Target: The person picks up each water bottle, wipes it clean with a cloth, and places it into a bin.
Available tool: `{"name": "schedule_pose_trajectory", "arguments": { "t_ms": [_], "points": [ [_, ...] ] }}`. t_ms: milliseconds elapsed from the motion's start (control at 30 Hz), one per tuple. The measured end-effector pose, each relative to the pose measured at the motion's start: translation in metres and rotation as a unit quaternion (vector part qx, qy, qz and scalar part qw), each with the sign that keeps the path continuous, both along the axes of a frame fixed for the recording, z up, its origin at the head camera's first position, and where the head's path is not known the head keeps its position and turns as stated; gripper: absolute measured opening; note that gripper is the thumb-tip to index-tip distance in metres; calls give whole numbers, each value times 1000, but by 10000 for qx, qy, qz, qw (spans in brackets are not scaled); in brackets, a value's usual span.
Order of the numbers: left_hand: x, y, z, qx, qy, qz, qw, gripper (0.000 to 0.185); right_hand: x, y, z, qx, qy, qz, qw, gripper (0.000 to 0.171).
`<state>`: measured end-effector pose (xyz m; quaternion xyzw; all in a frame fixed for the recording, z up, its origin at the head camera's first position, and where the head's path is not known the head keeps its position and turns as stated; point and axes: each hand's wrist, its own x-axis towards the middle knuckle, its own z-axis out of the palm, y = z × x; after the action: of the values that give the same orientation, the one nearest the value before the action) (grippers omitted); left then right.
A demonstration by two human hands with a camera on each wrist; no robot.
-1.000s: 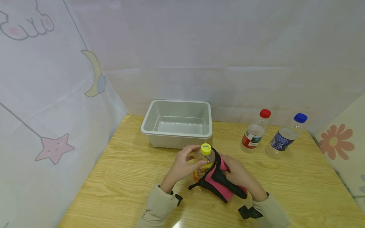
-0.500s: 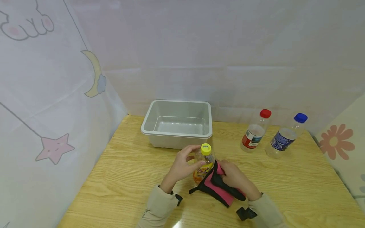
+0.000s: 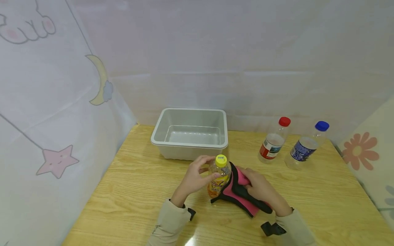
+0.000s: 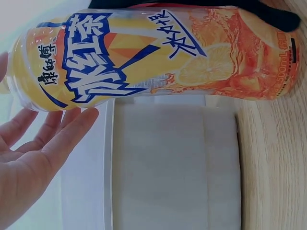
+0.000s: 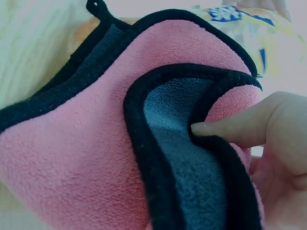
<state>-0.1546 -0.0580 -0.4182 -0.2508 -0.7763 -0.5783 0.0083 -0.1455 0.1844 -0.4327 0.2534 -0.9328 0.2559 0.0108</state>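
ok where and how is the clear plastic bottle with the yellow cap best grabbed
Probably by its upper body just below the cap, from the left, as the left hand does: the clear yellow-capped plastic bottle stands upright, and the right hand holds the black-edged pink fleecy cloth at its right side.

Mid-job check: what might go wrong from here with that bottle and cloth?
Tipping: the left grip holds the yellow-capped bottle by its upper part, so a push lower down from the cloth in the right grip might tilt it.
Snagging: the cloth's black-edged corner hangs near the bottle's base and could catch there.
Bumping: the gray tray stands just beyond the bottle, so a slip might knock them together.
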Motion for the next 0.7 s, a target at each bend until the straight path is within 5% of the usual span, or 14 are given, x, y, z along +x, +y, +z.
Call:
{"name": "schedule_pose_trajectory", "arguments": {
  "t_ms": [400,633,700],
  "points": [
    [-2,-3,2,52,-234,-182,9995,46,5,7,26,-156,530,72,9984,61],
    [13,-5,35,84,-414,-466,9980,41,7,11,34,-193,600,129,9979,63],
    [13,-5,35,106,-363,-499,9980,41,7,11,36,-212,605,149,9978,63]
  ]
}}
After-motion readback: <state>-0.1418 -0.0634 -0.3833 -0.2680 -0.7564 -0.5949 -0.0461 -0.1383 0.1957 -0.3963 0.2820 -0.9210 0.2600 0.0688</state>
